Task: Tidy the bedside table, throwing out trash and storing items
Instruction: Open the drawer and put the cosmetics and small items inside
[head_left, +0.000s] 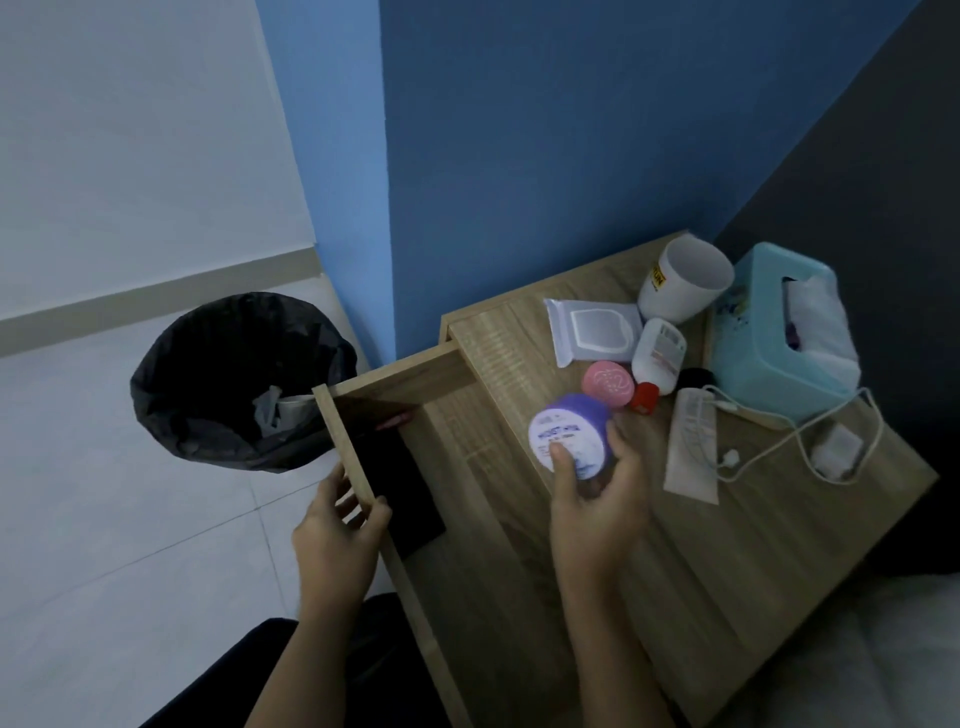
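Note:
My right hand (597, 499) grips a purple jar with a white lid (569, 434), lifted just above the wooden bedside table (727, 571). My left hand (337, 530) holds the front panel of the open drawer (345, 447); the drawer's inside is dark, with a pink item at its far end. On the table lie a pink-lidded jar (608, 383), a white bottle with a red cap (657, 353), a wipes pack (592, 330), a white cup (685, 280), a flat white sachet (693, 447) and a white charger with cable (836, 447).
A teal tissue box (769, 332) stands at the table's back right. A black-lined trash bin (234, 379) with some rubbish inside sits on the tiled floor left of the drawer. Blue wall behind, bed edge at lower right.

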